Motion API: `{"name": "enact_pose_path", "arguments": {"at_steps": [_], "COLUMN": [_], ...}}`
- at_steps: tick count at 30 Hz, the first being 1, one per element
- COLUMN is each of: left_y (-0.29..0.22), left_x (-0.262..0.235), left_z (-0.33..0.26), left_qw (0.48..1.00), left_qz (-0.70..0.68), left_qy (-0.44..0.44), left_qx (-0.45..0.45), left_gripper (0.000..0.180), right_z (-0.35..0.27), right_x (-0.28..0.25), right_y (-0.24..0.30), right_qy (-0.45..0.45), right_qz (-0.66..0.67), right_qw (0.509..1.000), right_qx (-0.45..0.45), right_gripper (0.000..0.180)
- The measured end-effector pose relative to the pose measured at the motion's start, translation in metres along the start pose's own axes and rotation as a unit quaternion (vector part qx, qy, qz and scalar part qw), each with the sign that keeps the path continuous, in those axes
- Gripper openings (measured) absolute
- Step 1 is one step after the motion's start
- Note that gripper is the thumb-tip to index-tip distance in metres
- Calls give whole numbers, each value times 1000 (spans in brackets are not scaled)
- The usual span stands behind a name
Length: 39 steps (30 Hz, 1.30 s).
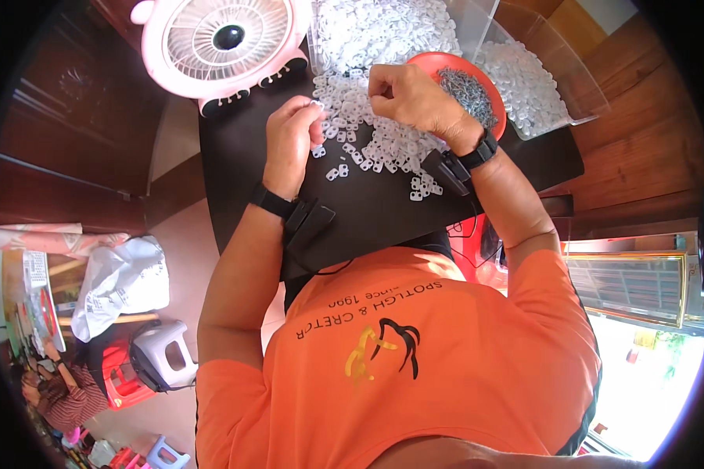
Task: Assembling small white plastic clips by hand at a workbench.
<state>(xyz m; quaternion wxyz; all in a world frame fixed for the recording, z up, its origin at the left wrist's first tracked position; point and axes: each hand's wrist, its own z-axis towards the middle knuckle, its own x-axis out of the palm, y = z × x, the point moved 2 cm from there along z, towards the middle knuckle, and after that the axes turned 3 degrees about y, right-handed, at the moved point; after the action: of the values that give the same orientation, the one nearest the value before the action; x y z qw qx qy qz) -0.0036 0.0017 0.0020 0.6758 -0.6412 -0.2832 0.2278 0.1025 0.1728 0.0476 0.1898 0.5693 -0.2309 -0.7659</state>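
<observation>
My left hand point(291, 141) is closed around a small white plastic piece point(317, 104), pinched at the fingertips above the black table point(235, 172). My right hand point(411, 98) hovers with fingers curled over a spread heap of small white plastic pieces point(383, 141); whether it holds anything is hidden. A red bowl point(489, 86) full of small grey metal parts point(465, 90) sits just behind the right wrist. Both wrists wear black bands with small black devices.
A pink desk fan point(223, 43) stands at the table's far left. Clear plastic tubs of white pieces stand at the back point(383, 27) and back right point(524, 82). Red stools, a white bag point(121, 281) and another person point(62, 399) are on the floor to the left.
</observation>
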Motion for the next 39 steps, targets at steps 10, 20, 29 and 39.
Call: {"name": "enact_pose_path", "arguments": {"at_steps": [10, 20, 29, 39], "left_y": [6, -3, -3, 0], "left_x": [1, 11, 16, 21], "left_z": [0, -4, -2, -10], "left_qw": [999, 998, 995, 995], "left_qz": [-38, 14, 23, 18], "left_qy": [34, 63, 94, 100], "left_qx": [-18, 12, 3, -12], "left_gripper": [21, 22, 22, 21], "right_z": [6, 2, 0, -8], "right_x": [26, 25, 14, 29], "right_y": [-22, -23, 9, 3], "right_qy": [17, 36, 39, 58], "right_qz": [234, 243, 335, 383], "right_qw": [971, 969, 936, 921], "right_qx": [41, 29, 98, -27], "right_gripper": [19, 14, 17, 13]}}
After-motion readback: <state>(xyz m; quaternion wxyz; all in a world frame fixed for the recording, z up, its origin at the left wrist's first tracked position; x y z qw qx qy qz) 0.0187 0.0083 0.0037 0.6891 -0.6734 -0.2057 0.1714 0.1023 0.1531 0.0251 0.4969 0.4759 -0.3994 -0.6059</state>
